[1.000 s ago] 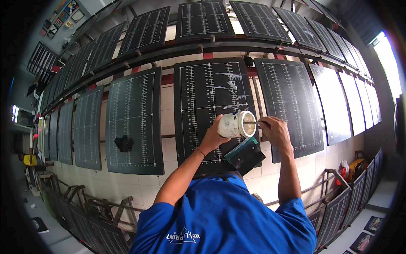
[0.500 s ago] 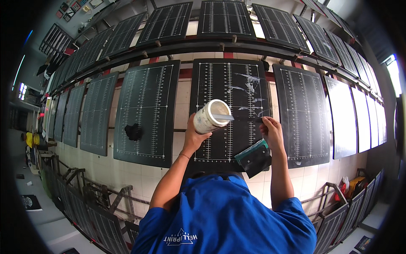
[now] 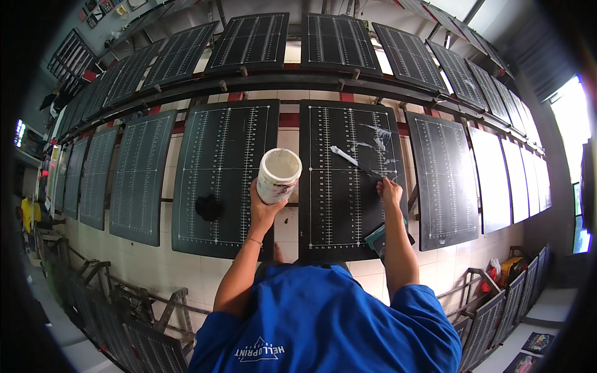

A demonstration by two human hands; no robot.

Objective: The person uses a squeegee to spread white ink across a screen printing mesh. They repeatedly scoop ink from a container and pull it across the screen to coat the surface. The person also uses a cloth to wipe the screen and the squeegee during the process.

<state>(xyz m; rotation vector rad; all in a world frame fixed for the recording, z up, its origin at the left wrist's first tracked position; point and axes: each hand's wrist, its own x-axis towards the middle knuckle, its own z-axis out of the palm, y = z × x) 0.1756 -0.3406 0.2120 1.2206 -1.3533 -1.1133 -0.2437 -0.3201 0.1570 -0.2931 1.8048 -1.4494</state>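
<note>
My left hand (image 3: 266, 210) is wrapped round a white tub (image 3: 277, 184) with stained sides, its open mouth showing a pale inside. It is held above the gap between two black boards. My right hand (image 3: 389, 191) pinches the dark handle end of a thin spatula (image 3: 365, 169). White paste (image 3: 344, 154) coats its far end, over the right-hand black board (image 3: 329, 214) with white ruler marks. White smears (image 3: 378, 135) streak that board's far right part. A teal and black flat tool (image 3: 377, 240) lies at the near right corner, partly hidden under my right forearm.
A black crumpled lump (image 3: 209, 208) sits on the left-hand board (image 3: 233, 143). More marked boards line both sides, and another row (image 3: 339, 43) stands beyond a dark rail (image 3: 292, 79). Metal frames (image 3: 168, 304) and a red and yellow bundle (image 3: 500, 272) are at the lower sides.
The spatula has come out of the tub's mouth and now reaches over the board with white paste on it. The tub has moved left, and the view has shifted.
</note>
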